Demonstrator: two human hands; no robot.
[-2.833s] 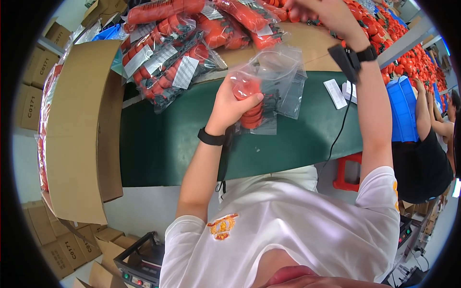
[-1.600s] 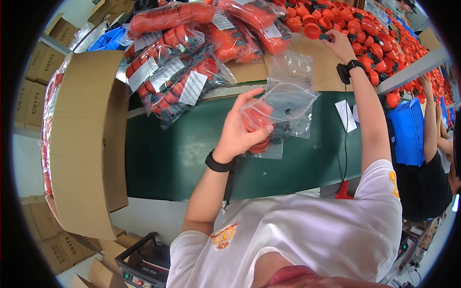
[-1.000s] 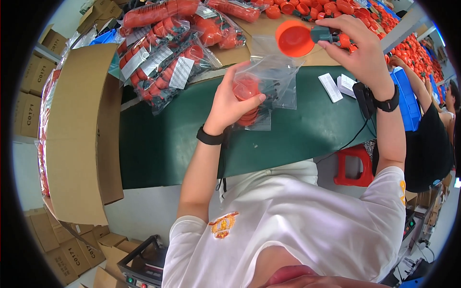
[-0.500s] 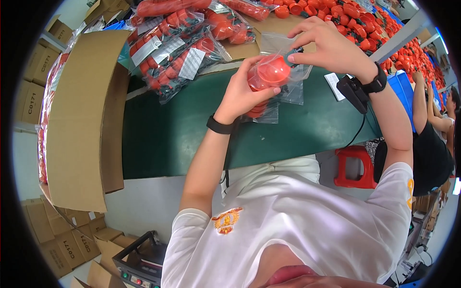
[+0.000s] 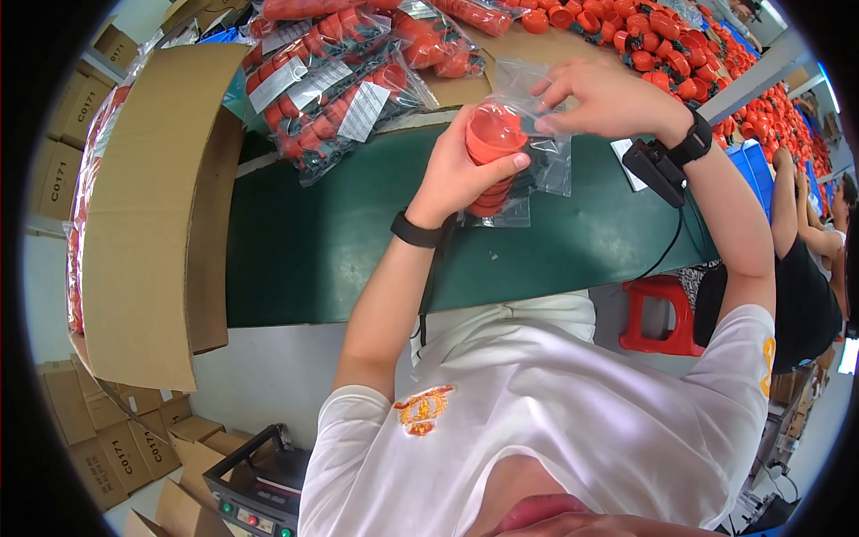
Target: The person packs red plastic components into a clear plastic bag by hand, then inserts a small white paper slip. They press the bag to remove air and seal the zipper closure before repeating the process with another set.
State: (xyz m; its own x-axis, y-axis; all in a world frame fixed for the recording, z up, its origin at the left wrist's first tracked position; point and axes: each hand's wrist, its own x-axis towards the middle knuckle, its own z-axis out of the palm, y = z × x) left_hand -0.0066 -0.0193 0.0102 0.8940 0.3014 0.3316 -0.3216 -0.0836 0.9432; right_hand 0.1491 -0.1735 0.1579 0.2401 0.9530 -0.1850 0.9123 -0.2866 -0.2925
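My left hand (image 5: 452,170) is wrapped round a stack of red cups (image 5: 497,132) in a clear plastic bag (image 5: 557,170). The top cup's open mouth faces up, with more cups nested below it, their rims showing under my thumb. Dark parts beside the stack are blurred through the plastic. My right hand (image 5: 599,98) is at the bag's mouth by the top cup's right rim, its thumb and fingers bent on the loose film. Motion smears these fingertips somewhat.
Filled bags of red cups (image 5: 327,98) with white labels lie beyond the green table (image 5: 358,242). An open cardboard box (image 5: 148,215) stands left. Loose red cups (image 5: 667,54) are heaped far right, near a blue bin (image 5: 753,174). A red stool (image 5: 658,315) and another person (image 5: 769,295) are right.
My right hand has dropped slightly, its raised fingers bending down toward the bag. The cup stack has tilted and shifted a little in my left hand, showing more of the top cup's inside.
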